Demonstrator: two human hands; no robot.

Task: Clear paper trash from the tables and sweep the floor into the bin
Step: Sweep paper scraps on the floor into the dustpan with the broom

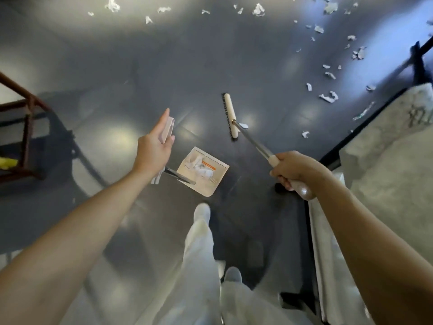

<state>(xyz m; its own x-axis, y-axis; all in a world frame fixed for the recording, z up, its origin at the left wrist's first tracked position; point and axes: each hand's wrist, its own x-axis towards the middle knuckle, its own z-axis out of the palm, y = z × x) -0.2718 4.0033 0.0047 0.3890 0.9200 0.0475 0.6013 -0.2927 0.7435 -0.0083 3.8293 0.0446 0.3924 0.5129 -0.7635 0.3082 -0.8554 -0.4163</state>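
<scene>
My left hand (154, 146) holds the pale handle top (167, 129) of a long-handled dustpan. Its beige pan (202, 171) hangs just above the dark floor, with a printed label inside. My right hand (293, 170) grips the cream handle of a broom. The broom's metal shaft runs up-left to the cream brush head (230, 116), which sits on the floor. Torn white paper scraps (328, 97) lie scattered across the floor at the top and upper right. One small scrap (243, 125) lies right beside the brush head.
A grey stone-topped table (386, 160) with a black frame stands at the right. A brown metal rack (25, 127) stands at the left, with something yellow on it. My white trouser legs and shoes (202, 212) are below the dustpan.
</scene>
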